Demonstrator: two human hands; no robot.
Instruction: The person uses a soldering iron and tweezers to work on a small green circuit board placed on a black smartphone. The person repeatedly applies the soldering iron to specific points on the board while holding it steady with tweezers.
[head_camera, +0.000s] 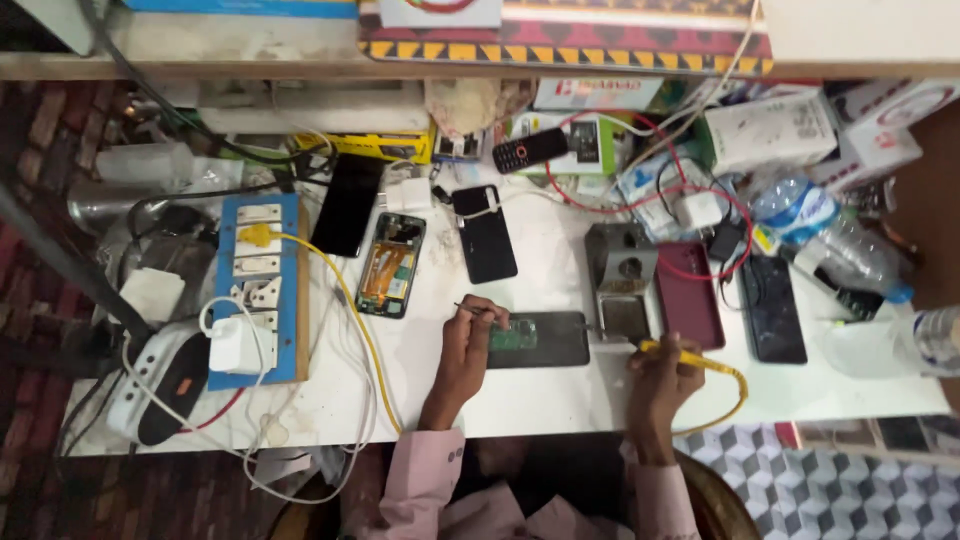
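My left hand (468, 340) pinches tweezers (478, 310) over the circuit board (514, 335), my right hand (662, 375) right of it grips 1 soldering iron (690, 358); a slip could, I judge, scorch it.

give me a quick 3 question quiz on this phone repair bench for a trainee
1. True or false: the left hand holds tweezers over the green circuit board.
2. What does the right hand grip? A) a water bottle B) a yellow-handled soldering iron C) a keypad phone
3. Fill in: the circuit board lies on a dark ____.

Key: 1 true; 2 B; 3 mat. The opened phone with its insides showing lies apart, to the left of the board, near the blue power strip.
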